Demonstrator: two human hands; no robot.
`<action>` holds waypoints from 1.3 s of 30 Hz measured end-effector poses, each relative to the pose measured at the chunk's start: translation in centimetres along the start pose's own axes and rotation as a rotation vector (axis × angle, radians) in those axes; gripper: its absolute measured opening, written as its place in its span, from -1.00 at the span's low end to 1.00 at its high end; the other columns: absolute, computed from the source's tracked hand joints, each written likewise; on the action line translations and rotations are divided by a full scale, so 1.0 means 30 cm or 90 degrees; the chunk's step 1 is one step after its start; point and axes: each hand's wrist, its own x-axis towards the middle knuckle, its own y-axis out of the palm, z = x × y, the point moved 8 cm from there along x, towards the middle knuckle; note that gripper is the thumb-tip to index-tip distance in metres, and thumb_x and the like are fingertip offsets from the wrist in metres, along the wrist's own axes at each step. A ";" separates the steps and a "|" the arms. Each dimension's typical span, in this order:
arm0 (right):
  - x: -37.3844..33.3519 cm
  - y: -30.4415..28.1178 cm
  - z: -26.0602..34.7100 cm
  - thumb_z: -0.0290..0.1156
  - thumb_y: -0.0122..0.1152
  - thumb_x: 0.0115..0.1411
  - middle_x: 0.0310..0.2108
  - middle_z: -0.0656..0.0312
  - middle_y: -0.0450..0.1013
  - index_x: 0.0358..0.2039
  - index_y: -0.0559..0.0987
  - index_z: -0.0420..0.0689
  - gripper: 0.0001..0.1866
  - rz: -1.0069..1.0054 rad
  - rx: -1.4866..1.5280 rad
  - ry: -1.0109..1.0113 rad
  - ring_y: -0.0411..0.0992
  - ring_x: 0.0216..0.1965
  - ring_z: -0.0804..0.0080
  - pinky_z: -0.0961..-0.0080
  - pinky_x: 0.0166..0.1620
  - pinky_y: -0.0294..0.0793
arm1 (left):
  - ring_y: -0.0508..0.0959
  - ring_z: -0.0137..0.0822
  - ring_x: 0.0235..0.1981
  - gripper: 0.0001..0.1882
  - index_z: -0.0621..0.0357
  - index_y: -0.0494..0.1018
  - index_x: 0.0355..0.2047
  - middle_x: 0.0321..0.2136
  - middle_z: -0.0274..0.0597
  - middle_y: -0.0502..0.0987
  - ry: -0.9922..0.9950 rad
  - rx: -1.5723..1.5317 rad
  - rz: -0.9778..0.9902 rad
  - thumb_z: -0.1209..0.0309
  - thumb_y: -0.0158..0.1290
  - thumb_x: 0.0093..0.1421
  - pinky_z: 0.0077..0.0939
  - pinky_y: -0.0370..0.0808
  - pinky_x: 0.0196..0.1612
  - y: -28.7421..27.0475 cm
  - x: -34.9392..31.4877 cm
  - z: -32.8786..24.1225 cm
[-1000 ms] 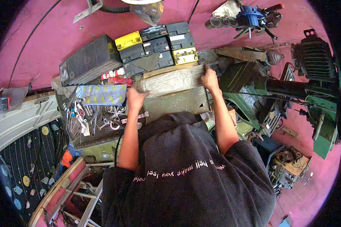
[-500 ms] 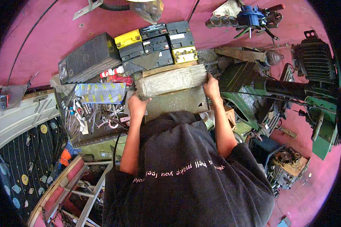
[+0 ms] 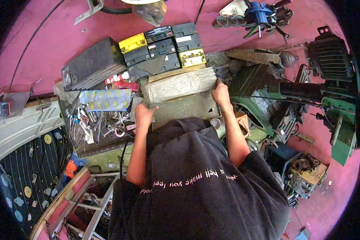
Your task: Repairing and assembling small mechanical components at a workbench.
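A long bundle of thin, pale grey rods (image 3: 179,85), partly covered by a whitish wrap, lies crosswise before me. It rests over a dull, speckled flat sheet (image 3: 184,110). At the bundle's right end, my right hand (image 3: 221,96) is closed with its fingertips against the rod ends. My left hand (image 3: 144,114) is closed beside the sheet's left edge, just nearer to me than the bundle's left end. Its thumb points inward over the sheet; the fingers' undersides are hidden, so what they hold cannot be seen.
Stacked black and yellow batteries (image 3: 160,52) stand behind the bundle. Dark slabs (image 3: 93,62) lean to their left. Wrenches and sockets (image 3: 86,122) crowd the bench beside a patterned packet (image 3: 106,99). A green machine (image 3: 254,108) stands close on the right. A small cup (image 3: 215,123) sits near my right wrist.
My left hand has drawn slightly toward me, away from the bundle's left end. The right hand stays at the other end. The whole view has shifted a little.
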 end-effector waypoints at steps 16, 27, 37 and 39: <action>0.013 -0.025 0.090 -0.56 0.12 0.06 -0.07 -0.35 0.55 0.07 0.53 -0.33 -0.50 0.022 -0.032 -0.041 0.53 0.03 -0.30 -0.01 0.13 0.54 | 0.68 0.23 -0.25 -0.51 0.23 0.64 -0.17 -0.34 0.15 0.69 0.129 0.041 -0.168 0.19 0.46 -0.03 0.03 0.58 -0.17 -0.048 0.012 -0.019; 0.120 -0.012 0.104 -0.56 0.13 0.04 -0.03 -0.36 0.54 0.17 0.49 -0.31 -0.40 -0.016 0.051 -0.114 0.52 0.08 -0.26 0.00 0.20 0.51 | 0.63 0.31 -0.17 -0.39 0.36 0.55 -0.03 -0.23 0.34 0.65 0.159 -0.092 -0.216 0.23 0.45 -0.02 0.08 0.55 -0.06 -0.079 0.120 -0.006; 0.129 -0.024 0.081 -0.59 0.05 0.03 -0.01 -0.37 0.53 0.28 0.45 -0.27 -0.31 0.002 0.094 -0.051 0.51 0.08 -0.28 0.02 0.19 0.49 | 0.67 0.25 -0.11 -0.51 0.28 0.58 -0.04 -0.22 0.26 0.68 0.167 -0.202 -0.198 0.26 0.39 0.09 -0.05 0.57 -0.04 -0.060 0.128 -0.007; 0.116 -0.016 0.110 -0.60 0.03 0.03 -0.02 -0.35 0.54 0.31 0.44 -0.24 -0.28 -0.019 0.071 -0.096 0.51 0.10 -0.26 0.05 0.20 0.49 | 0.67 0.25 -0.10 -0.51 0.30 0.58 -0.03 -0.20 0.27 0.68 0.160 -0.218 -0.200 0.26 0.38 0.10 -0.04 0.57 -0.03 -0.042 0.140 0.015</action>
